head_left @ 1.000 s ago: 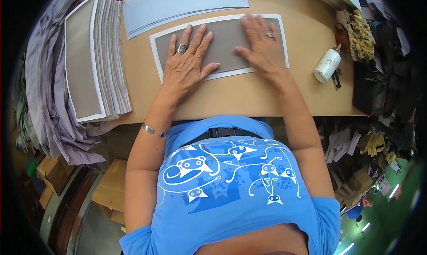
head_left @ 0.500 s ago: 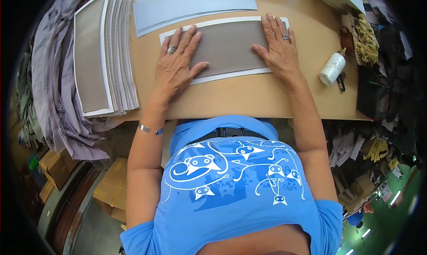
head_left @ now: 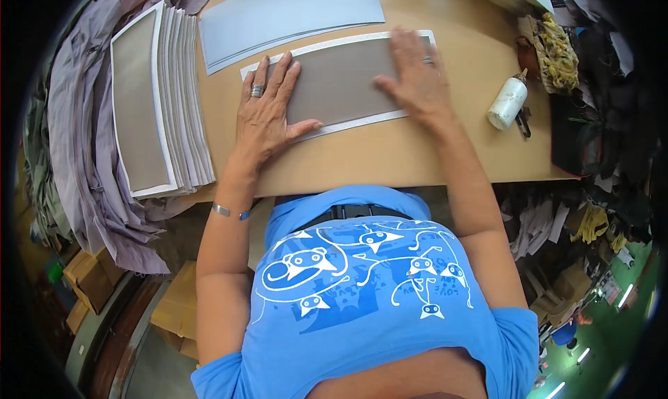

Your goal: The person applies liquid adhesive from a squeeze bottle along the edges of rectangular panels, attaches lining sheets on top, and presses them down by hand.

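Observation:
A grey-brown rectangular panel with a white border [head_left: 341, 82] lies flat on the table in front of me. My left hand [head_left: 268, 110] rests on its left end, fingers spread and thumb along the near edge. On the right end is my right hand [head_left: 417, 79], flat with the thumb held apart; it is slightly blurred by motion. Just beyond the panel lie a few light blue-grey sheets [head_left: 292, 16]. To the left stands a fanned stack of similar bordered panels [head_left: 142, 107].
Mauve cloth [head_left: 76, 134] drapes over the table's left side. A white glue bottle [head_left: 507, 103] lies at the right beside a small dark tool [head_left: 523, 123]. Behind it is a box with yellowish material [head_left: 557, 54]. Cardboard boxes [head_left: 177, 305] sit below on the left.
My view has shifted slightly, so the table things appear a little farther left. My right hand is now blurred over the panel's right end; my left hand stays on its left end.

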Demonstrator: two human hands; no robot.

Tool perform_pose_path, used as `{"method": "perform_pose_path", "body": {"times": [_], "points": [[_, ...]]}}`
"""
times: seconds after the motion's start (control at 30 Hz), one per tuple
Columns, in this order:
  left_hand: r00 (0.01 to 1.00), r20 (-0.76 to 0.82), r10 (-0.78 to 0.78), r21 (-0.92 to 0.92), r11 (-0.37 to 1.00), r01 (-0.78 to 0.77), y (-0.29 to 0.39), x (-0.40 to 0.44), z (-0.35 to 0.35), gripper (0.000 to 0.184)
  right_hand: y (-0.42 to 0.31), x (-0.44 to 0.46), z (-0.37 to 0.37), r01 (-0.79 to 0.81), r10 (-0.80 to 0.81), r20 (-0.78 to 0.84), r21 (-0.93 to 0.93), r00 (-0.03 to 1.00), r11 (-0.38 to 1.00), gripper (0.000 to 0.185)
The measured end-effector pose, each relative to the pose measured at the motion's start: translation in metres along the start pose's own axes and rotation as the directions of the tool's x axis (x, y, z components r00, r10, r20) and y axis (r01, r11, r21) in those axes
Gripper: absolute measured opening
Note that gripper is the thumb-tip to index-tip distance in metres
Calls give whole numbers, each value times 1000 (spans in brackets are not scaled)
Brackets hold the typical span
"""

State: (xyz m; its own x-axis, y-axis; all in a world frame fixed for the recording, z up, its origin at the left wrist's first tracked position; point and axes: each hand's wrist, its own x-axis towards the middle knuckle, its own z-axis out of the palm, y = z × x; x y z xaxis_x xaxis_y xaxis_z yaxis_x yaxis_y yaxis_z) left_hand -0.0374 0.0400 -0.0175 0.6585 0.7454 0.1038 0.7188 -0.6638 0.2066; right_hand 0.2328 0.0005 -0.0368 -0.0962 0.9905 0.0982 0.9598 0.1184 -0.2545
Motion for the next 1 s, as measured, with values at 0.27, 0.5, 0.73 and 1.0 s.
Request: {"method": "perform_pose_path", "body": {"times": [0.27,0.5,0.73,1.0], "points": [[999,44,-13,-2,1000,13,1,0,-3,99,21,-5,-5,-167,165,-50,-45,985,985,81],[999,39,-27,14,1000,26,1,-2,-2,98,5,-4,-9,-206,202,-78,-57,976,977,80],[999,31,-25,41,999,24,5,-2,-3,97,-70,9,-29,-59,47,-57,-232,997,971,78],[997,63,-36,32,999,34,5,-1,-4,101,-37,-5,-1,33,-33,25,6,999,999,77]]}}
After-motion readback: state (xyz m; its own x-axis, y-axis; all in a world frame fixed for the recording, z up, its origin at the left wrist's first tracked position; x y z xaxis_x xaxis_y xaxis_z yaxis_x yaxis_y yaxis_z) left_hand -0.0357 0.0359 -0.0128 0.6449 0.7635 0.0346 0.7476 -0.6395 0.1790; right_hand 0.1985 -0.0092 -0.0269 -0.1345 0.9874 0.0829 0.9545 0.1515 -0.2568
